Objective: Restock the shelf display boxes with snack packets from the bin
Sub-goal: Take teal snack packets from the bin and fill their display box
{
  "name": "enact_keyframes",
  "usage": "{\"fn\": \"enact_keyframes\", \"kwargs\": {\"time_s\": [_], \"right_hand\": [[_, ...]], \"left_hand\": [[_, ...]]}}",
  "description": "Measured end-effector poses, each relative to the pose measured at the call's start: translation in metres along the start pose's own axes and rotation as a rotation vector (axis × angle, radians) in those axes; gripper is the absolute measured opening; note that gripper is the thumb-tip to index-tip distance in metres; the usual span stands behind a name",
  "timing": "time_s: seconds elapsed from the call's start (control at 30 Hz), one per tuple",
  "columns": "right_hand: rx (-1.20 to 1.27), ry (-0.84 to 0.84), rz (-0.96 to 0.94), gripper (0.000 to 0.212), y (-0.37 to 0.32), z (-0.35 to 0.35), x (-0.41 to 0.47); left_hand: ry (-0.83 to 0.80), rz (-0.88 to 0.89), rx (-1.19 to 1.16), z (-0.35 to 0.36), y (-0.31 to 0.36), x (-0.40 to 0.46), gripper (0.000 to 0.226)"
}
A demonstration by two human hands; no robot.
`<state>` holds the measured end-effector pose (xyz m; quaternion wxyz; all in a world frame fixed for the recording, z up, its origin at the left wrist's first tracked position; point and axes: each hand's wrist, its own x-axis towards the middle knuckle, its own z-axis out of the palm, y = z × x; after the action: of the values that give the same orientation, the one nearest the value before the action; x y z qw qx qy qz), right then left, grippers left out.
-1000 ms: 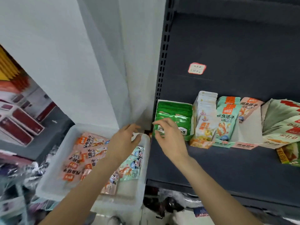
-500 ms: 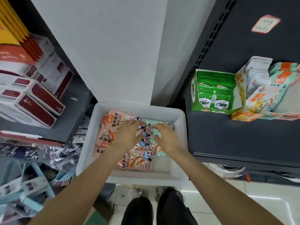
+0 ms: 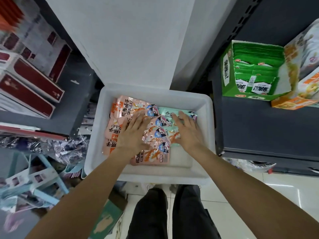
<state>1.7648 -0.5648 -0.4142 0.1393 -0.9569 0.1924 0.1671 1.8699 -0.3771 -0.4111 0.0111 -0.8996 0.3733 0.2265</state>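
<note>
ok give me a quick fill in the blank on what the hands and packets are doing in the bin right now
1. Both hands rest on packets inside the white ____.
2. The left hand lies flat on the ____ packets.
3. The right hand lies on the ____ packets.
4. On the shelf to the right, the box nearest the bin is ____.

Missing words: bin; pink; mint green; green

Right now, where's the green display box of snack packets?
In the head view the green display box stands on the dark shelf at upper right, right of the white bin, with an orange-trimmed box against its right side.
</note>
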Motion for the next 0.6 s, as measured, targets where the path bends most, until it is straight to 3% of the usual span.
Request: {"fn": "enact_keyframes", "kwargs": {"time_s": [0.33, 0.47, 0.6], "right_hand": [[0.048, 0.242, 0.169, 0.039, -0.013, -0.024, 0.012], [0.488, 0.227, 0.095, 0.025, -0.019, -0.027, 0.009], [0.739, 0.144, 0.063, 0.017, -0.018, -0.025, 0.005]], "left_hand": [[0.093, -0.018, -0.066, -0.005, -0.010, -0.007, 0.099], [0.303, -0.007, -0.476, -0.016, 0.004, 0.001, 0.067], [0.336, -0.140, -1.043, -0.034, 0.015, 0.007, 0.027]]}}
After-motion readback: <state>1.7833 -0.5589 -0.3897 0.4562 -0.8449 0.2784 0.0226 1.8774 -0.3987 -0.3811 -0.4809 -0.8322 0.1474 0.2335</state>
